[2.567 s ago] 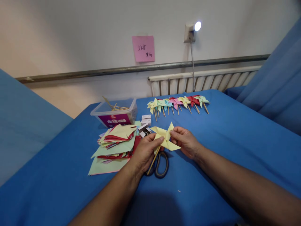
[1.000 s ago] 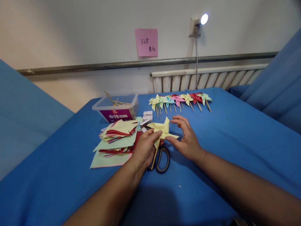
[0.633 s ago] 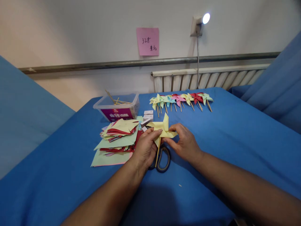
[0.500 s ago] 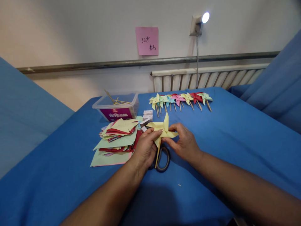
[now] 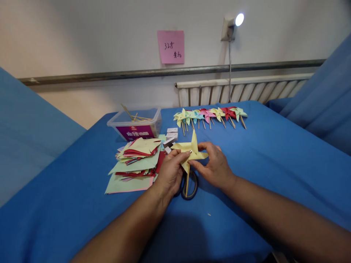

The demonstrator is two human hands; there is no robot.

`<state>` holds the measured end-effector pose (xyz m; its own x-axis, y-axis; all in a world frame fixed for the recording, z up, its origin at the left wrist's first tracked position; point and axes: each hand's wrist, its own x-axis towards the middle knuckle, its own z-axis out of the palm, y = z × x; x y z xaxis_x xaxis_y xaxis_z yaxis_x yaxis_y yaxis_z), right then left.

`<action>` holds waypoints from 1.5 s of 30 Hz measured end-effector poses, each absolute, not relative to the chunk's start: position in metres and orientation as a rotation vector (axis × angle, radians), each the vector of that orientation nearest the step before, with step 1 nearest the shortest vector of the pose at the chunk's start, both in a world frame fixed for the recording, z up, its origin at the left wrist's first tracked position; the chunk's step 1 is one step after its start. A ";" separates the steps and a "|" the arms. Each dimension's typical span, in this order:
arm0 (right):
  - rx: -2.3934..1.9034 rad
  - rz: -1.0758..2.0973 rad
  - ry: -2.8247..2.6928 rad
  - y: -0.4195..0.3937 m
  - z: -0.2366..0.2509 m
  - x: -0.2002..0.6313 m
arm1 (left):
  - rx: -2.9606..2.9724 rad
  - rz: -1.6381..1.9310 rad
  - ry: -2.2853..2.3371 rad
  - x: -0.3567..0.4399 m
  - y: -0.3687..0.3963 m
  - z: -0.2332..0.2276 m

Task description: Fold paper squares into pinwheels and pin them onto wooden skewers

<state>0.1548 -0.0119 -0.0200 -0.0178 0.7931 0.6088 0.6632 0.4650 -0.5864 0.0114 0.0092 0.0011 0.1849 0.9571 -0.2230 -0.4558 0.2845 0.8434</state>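
In the head view, both hands meet over the near middle of the blue table (image 5: 260,160) around a yellow pinwheel (image 5: 190,149). The left hand (image 5: 171,171) pinches the hub between thumb and forefinger, where a small metal pin head shows; this grip seems meant to keep the folded blades pressed together at the centre. The right hand (image 5: 215,166) is curled around the pinwheel's right blade, thumb under and fingers over it, apparently steadying the paper. The wooden stick (image 5: 187,182) hangs down from the hub toward the person, so the pinwheel is held just above the cloth rather than lying on it.

Directly beneath the stick lie black scissors (image 5: 189,182), partly hidden by the left hand. To the left sits a loose pile of coloured paper squares (image 5: 134,164), red, yellow and green. Farther back on the left is a clear plastic box (image 5: 135,126) holding more sticks, with small white boxes (image 5: 171,136) just right of it. Along the far edge lies a row of finished pinwheels (image 5: 210,115). On the wall hang a pink note (image 5: 170,46) and a lit lamp (image 5: 238,20).
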 end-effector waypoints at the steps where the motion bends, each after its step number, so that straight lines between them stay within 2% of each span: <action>1: -1.254 0.157 -1.728 -0.012 -0.020 0.155 | 0.710 1.126 0.875 0.012 0.009 0.002; 13: -1.223 0.270 -1.641 -0.009 -0.025 0.156 | 0.734 1.140 0.867 0.014 0.007 0.004; 20: -1.136 0.483 -1.572 -0.007 -0.025 0.159 | 0.679 1.150 0.858 0.011 0.009 0.006; 36: -1.092 0.750 -1.403 -0.004 -0.028 0.158 | 0.708 1.127 0.842 0.011 0.009 0.008; 45: -0.981 1.270 -1.054 -0.005 -0.016 0.158 | 0.931 1.055 0.972 0.013 0.005 0.002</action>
